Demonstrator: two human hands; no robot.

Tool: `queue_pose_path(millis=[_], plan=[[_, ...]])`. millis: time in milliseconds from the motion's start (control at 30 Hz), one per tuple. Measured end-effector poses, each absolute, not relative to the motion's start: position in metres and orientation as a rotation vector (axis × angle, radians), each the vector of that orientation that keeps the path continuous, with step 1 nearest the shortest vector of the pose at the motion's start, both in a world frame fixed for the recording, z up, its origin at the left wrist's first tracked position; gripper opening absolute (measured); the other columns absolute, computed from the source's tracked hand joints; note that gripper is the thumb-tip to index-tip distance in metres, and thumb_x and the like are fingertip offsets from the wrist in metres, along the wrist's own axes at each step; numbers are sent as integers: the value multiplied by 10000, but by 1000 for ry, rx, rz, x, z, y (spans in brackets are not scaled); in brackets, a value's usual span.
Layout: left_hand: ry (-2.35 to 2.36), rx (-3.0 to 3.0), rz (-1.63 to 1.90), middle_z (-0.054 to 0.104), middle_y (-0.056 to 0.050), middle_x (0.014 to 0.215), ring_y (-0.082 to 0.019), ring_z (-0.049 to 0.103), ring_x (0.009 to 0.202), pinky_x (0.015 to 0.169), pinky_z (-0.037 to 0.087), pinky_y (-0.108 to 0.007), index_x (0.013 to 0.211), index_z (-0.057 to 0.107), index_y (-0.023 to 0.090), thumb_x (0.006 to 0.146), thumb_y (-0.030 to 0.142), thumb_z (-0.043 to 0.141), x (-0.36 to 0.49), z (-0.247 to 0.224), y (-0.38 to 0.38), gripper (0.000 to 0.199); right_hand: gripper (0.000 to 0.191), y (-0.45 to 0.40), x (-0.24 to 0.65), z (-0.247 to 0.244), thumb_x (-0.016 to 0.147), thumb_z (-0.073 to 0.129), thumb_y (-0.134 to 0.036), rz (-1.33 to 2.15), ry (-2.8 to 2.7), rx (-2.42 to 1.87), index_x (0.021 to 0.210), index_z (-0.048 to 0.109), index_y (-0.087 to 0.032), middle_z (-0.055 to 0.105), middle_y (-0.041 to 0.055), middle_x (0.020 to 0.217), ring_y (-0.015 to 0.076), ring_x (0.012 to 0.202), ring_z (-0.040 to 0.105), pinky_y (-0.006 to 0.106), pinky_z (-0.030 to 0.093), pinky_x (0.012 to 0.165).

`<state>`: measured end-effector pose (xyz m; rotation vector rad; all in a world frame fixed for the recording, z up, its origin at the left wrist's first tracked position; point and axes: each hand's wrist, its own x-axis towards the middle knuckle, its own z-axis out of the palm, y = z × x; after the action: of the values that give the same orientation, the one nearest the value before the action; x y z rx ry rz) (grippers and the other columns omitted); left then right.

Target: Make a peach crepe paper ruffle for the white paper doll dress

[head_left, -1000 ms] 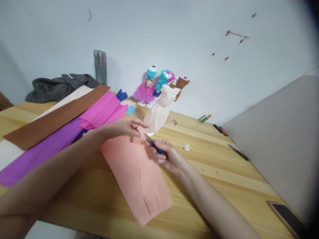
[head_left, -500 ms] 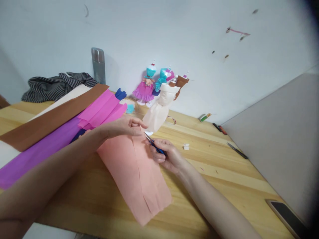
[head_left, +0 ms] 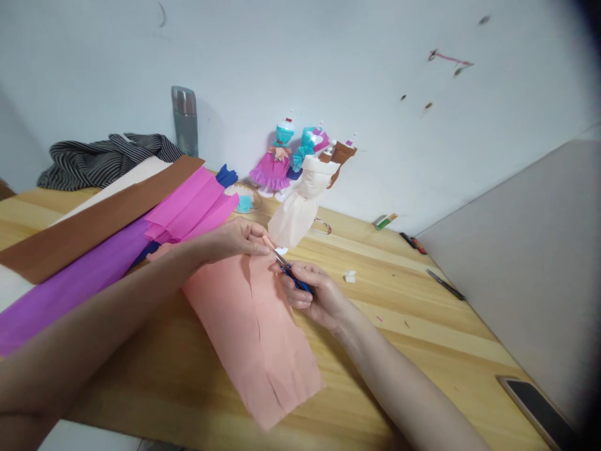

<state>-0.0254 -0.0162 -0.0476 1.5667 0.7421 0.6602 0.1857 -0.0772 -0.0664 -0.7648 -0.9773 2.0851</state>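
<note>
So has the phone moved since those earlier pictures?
No, the phone lies in the same place, judged against the slim black tool beyond it.

The upper end of the long, thin peach paper sheet is partly hidden by the left hand. At that end, the right hand covers much of the blue-handled metal scissors, and how far their blades part is too small to tell. Left of the sheet, the left forearm hides some of the bright pink paper stack and the purple paper strip, whose near end the picture's edge cuts off. Beyond the sheet, the cream paper dress partly blocks the brown paper dress. Well right of the sheet, the dark, pale-rimmed flat slab runs into a blurred, darkened corner
</note>
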Motion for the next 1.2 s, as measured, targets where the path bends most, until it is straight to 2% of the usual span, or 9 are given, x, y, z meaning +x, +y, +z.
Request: queue_pose_path(millis=[233, 467, 633, 767, 900, 1033, 1200], plan=[[716, 1576, 631, 735, -58, 810, -171, 672, 780, 794, 514, -312, 848, 706, 121, 699, 271, 686, -23, -47, -19, 212, 220, -79, 185, -64, 783, 634, -244, 2152, -875, -744, 910, 677, -69, 435, -40, 603, 3, 395, 186, 159, 136, 361], [772, 1651, 639, 734, -51, 824, -172, 671, 815, 811, 500, -294, 843, 695, 115, 671, 251, 707, -24, -50, -16, 219, 177, -79, 185, -68, 773, 643, -212, 2180, -821, -724, 878, 682, -75, 390, -58, 582, -1, 398, 142, 140, 123, 350], [741, 1622, 620, 731, -45, 788, -161, 668, 776, 772, 502, -274, 855, 700, 111, 665, 243, 713, -23, -51, -15, 232, 211, -83, 183, -66, 784, 630, -230, 2186, -837, -680, 929, 672, -82, 393, -53, 614, 2, 406, 150, 144, 133, 362], [773, 1598, 680, 736, -52, 831, -148, 662, 768, 742, 505, -254, 833, 709, 121, 672, 250, 721, -26, -51, -14, 206, 213, -84, 183, -62, 792, 615, -230, 2164, -836, -674, 939, 671, -86, 403, -48, 619, 3, 406, 150, 144, 126, 359], [741, 1577, 669, 741, -59, 847, -160, 668, 790, 735, 515, -261, 909, 711, 127, 678, 260, 731, -32, -48, -12, 267, 212, -81, 185, -61, 784, 625, -233, 2144, -827, -720, 920, 676, -79, 417, -49, 595, -6, 395, 137, 138, 122, 356], [739, 1558, 684, 740, -55, 811, -148, 664, 737, 687, 512, -243, 884, 710, 130, 654, 253, 756, -35, -47, -10, 265, 218, -80, 186, -61, 777, 629, -236, 2143, -845, -787, 904, 679, -66, 419, -44, 590, -14, 384, 161, 136, 123, 360], [748, 1537, 662, 743, -60, 847, -162, 677, 788, 750, 518, -277, 939, 703, 138, 679, 260, 744, -35, -53, -10, 290, 212, -80, 185, -63, 780, 624, -248, 2107, -857, -838, 887, 680, -74, 412, -47, 588, -17, 377, 174, 137, 112, 366]])
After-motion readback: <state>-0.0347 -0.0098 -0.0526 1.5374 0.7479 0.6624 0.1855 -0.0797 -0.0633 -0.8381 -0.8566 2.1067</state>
